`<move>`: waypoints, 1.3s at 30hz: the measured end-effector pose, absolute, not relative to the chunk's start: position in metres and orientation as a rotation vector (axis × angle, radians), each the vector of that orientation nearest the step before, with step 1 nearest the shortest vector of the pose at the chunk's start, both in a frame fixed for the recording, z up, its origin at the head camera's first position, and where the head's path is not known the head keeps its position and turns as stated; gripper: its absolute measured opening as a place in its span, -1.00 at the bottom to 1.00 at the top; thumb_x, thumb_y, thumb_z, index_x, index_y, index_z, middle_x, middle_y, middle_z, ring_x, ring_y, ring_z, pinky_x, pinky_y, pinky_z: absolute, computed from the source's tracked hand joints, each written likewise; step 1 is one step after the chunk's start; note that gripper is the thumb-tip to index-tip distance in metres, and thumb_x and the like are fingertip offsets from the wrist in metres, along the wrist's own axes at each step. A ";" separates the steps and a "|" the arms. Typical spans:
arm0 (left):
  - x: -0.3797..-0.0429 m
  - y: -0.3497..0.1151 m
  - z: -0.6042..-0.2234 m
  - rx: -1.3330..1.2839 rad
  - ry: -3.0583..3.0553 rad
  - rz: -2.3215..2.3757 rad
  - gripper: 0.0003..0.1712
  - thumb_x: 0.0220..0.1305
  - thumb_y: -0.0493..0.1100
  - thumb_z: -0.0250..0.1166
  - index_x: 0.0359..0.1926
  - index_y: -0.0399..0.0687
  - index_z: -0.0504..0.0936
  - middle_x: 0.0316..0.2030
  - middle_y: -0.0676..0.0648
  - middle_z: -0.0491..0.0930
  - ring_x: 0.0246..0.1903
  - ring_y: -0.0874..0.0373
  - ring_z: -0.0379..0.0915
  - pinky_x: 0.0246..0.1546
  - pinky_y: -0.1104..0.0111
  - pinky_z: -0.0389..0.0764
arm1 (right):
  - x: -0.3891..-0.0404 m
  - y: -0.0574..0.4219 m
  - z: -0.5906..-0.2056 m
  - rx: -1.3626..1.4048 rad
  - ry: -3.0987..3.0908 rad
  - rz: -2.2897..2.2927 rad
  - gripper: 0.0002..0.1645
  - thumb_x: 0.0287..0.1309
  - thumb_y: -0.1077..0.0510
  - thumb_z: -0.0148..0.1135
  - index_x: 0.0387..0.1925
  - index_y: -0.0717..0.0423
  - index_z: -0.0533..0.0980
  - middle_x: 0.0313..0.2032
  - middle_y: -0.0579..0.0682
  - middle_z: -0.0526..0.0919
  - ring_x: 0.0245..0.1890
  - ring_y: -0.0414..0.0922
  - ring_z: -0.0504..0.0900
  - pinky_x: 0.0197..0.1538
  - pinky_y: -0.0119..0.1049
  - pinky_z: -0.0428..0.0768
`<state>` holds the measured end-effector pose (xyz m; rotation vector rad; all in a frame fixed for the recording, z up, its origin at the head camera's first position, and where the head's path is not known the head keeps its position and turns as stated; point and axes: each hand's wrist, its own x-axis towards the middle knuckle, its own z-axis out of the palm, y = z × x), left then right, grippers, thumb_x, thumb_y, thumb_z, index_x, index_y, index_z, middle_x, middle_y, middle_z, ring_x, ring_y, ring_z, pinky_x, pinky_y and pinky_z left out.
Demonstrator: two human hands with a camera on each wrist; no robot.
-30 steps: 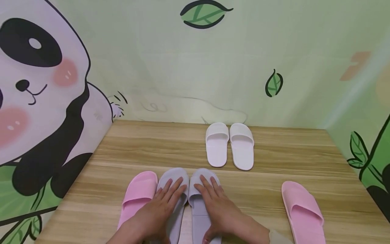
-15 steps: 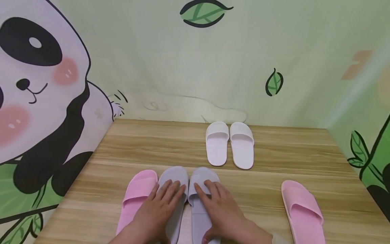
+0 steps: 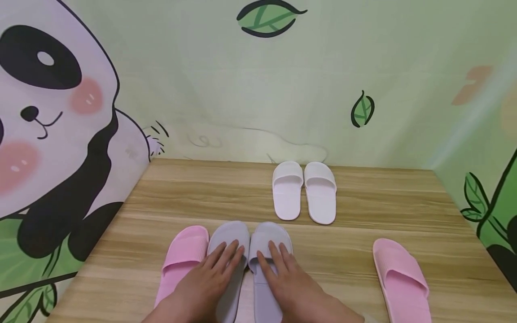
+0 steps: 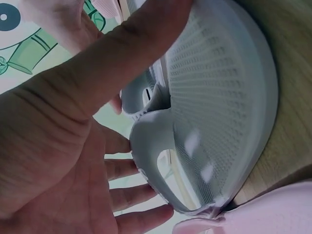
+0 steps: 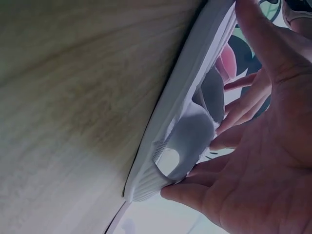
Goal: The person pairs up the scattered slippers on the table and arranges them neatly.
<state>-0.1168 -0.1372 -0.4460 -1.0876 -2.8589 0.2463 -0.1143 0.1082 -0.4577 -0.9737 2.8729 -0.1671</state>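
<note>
I see the grey slippers (image 3: 267, 233) unshifted beside the left-hand pink slipper (image 3: 186, 251), so probably aligned; my left hand (image 3: 208, 278) and right hand (image 3: 294, 282) touch them, fingers extended, gripping neither

Soft, even light fills the head view, where shallow shadows sit beneath the straps of the white slippers (image 3: 287, 199) and a pale streak of glare (image 3: 476, 103) cuts diagonally down the right side of the leaf-print wall (image 3: 202, 80). The left wrist view is dimmer and bluish, with the left hand (image 4: 68, 156) shaded and bright patches on the left gray slipper (image 4: 219, 87). In the right wrist view, the wood-grain surface (image 5: 83, 97) is blurred, darkening toward the upper left; a dark shadow edges the right gray slipper (image 5: 195, 129), and the bottom center looks washed out.
</note>
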 end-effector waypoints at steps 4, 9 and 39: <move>-0.116 -0.137 -0.448 -1.098 -2.854 0.288 0.70 -0.58 0.53 0.64 0.56 -0.27 0.18 0.55 -0.26 0.23 0.47 -0.23 0.27 0.40 0.03 0.47 | -0.115 0.110 -0.461 -0.992 2.847 -0.198 0.75 -0.53 -0.39 0.76 0.63 0.14 0.00 0.60 0.37 -0.01 0.56 0.37 0.11 0.48 0.14 0.39; -0.117 -0.137 -0.448 -1.098 -2.842 0.296 0.71 -0.55 0.59 0.60 0.56 -0.28 0.17 0.55 -0.27 0.21 0.47 -0.23 0.26 0.41 0.03 0.46 | -0.116 0.111 -0.461 -1.008 2.848 -0.233 0.78 -0.53 -0.44 0.74 0.63 0.16 -0.01 0.60 0.38 -0.03 0.56 0.38 0.09 0.48 0.16 0.39; -0.147 -0.140 -0.435 -1.056 -3.151 -0.001 0.92 -0.77 0.30 0.82 0.62 -0.30 -0.05 0.64 -0.36 -0.15 0.58 -0.38 -0.04 0.39 -0.20 0.41 | -0.142 0.097 -0.458 -0.936 2.827 -0.265 1.00 -0.82 -0.39 0.82 0.66 0.13 -0.13 0.62 0.40 -0.13 0.59 0.40 -0.01 0.55 0.14 0.29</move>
